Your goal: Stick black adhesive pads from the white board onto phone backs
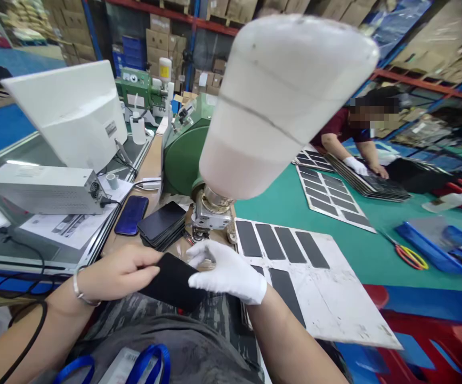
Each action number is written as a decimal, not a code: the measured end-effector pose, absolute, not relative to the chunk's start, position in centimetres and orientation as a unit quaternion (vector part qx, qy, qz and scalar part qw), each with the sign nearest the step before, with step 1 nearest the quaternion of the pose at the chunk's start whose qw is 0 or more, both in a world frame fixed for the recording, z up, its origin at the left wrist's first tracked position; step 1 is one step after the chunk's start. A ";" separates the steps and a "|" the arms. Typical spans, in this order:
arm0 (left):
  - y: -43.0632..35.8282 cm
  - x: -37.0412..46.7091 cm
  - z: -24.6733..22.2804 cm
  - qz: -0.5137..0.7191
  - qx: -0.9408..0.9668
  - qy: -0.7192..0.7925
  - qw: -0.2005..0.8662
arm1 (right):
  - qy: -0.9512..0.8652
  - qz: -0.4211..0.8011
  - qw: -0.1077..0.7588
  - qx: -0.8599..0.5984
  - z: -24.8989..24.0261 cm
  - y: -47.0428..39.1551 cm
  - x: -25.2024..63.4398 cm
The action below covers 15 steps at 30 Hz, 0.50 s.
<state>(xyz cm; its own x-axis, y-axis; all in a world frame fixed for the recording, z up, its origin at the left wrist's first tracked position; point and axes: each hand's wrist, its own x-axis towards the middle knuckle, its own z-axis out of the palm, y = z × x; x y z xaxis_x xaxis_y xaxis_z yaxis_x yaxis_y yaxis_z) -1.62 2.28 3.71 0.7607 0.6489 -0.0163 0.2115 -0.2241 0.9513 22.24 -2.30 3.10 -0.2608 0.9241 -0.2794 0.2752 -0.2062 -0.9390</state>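
A flat black rectangular panel (175,282) is held low in front of my lap. My bare left hand (124,271) pinches its left end between thumb and fingers. At the panel's right side is my right hand (225,272) in a white glove, its thumb and fingers spread apart near the upper right edge. Behind the panel, a stack of dark panels (162,221) lies beside a blue phone (132,215). Just beyond my right hand stands the metal head (213,213) of a green machine (186,152), with a large white bottle on top (270,106).
A white board (334,288) bearing rows of dark panels lies to the right. Farther right are orange-handled scissors (411,257) and a blue tray (434,250). Another person (350,128) handles stacked boards across the green table. A grey metal box (47,189) sits left.
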 end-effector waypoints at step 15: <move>3.6 7.2 -0.4 0.250 0.400 0.134 0.872 | -0.296 0.680 0.482 -0.466 3.5 -3.7 24.0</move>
